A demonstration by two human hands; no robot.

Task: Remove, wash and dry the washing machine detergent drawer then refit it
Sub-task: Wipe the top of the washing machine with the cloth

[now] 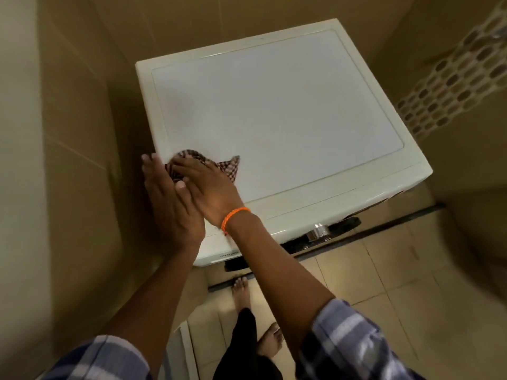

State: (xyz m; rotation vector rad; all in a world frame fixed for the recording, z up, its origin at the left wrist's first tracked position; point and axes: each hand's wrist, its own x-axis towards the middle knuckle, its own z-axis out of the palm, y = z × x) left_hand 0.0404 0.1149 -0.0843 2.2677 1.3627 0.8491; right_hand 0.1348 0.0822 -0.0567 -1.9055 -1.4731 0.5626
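A white washing machine point(274, 111) stands below me, seen from above. A brown-and-white checked cloth point(229, 167) lies on the front-left corner of its top. My right hand point(211, 190), with an orange band at the wrist, rests flat on the cloth with straight fingers. My left hand point(170, 207) lies beside it along the machine's left edge, fingers straight, thumb touching the cloth. The detergent drawer is not visible; the hands and arms cover the front-left corner of the machine.
A silver control dial point(318, 231) sticks out of the machine's front. A white perforated basket point(452, 86) hangs at the upper right. Beige tiled walls close in on the left and behind. My bare feet point(270, 338) stand on the tiled floor.
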